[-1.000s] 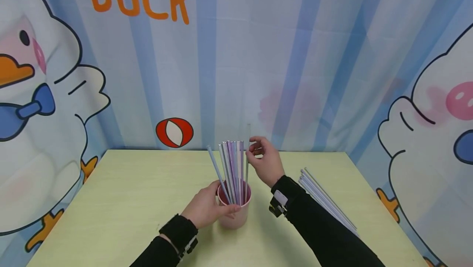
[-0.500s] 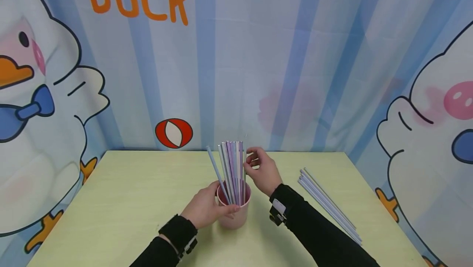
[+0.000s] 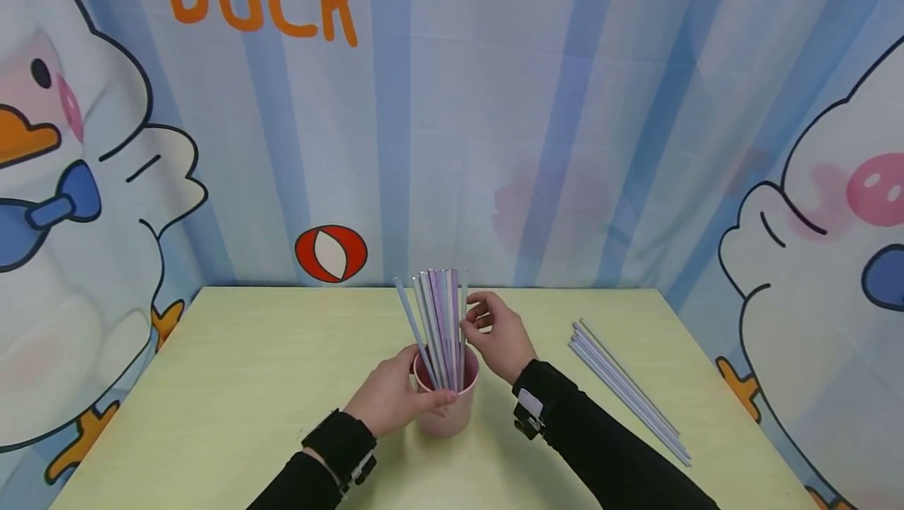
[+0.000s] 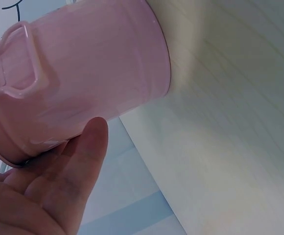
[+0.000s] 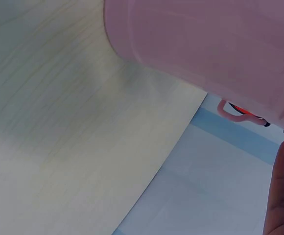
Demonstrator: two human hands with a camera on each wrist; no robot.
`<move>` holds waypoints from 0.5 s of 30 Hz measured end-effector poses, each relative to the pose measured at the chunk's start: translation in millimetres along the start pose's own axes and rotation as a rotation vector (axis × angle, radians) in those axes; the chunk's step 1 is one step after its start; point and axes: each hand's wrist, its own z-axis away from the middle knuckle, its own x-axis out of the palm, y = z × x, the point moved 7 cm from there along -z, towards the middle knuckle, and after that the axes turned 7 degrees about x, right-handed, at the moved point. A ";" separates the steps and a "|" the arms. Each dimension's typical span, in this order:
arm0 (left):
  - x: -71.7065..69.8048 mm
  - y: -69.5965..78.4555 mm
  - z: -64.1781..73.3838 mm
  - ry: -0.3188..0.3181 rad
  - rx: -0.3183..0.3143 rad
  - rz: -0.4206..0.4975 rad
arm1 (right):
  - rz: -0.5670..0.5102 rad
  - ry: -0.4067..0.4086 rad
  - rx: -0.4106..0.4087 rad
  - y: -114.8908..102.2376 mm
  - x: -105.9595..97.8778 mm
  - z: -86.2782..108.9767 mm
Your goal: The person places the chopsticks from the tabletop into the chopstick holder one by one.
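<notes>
A pink bucket stands upright on the table with several straws in it, coloured blue, lilac and clear. At its left side my left hand grips the bucket near the rim, thumb across the front. In the left wrist view that hand's fingers lie against the bucket wall, under a small looped handle. My right hand, at the bucket's right, pinches a clear straw whose lower end is inside the bucket. The right wrist view shows only part of the right hand.
A bundle of straws lies slanting on the right of the pale wooden table, beside the right forearm. Behind the table's far edge hangs a striped curtain printed with ducks.
My right hand has come down and slightly left, lowering the clear straw into the bucket until its top nearly matches the others. The left hand keeps its hold on the bucket.
</notes>
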 end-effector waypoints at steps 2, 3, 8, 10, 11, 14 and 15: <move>0.3 0.2 -0.6 0.000 0.008 -0.002 | 0.008 -0.001 0.007 2.4 -2.2 0.8; 0.3 0.1 -1.0 0.001 0.012 -0.003 | 0.012 0.001 0.010 3.9 -4.2 1.4; 1.2 -1.1 -1.8 0.008 0.006 -0.011 | 0.066 0.020 -0.018 16.1 -22.5 5.6; 1.9 -1.8 -1.6 0.009 -0.006 -0.016 | 0.107 0.029 -0.031 26.0 -32.8 7.2; 2.1 -1.8 -1.6 0.010 -0.011 -0.021 | 0.134 0.033 -0.035 31.9 -38.6 8.2; 2.5 -1.7 -1.7 0.010 -0.026 -0.033 | 0.227 0.034 -0.040 52.7 -56.9 11.9; 2.5 -1.4 -1.8 0.009 -0.029 -0.035 | 0.263 0.032 -0.038 60.3 -63.2 13.6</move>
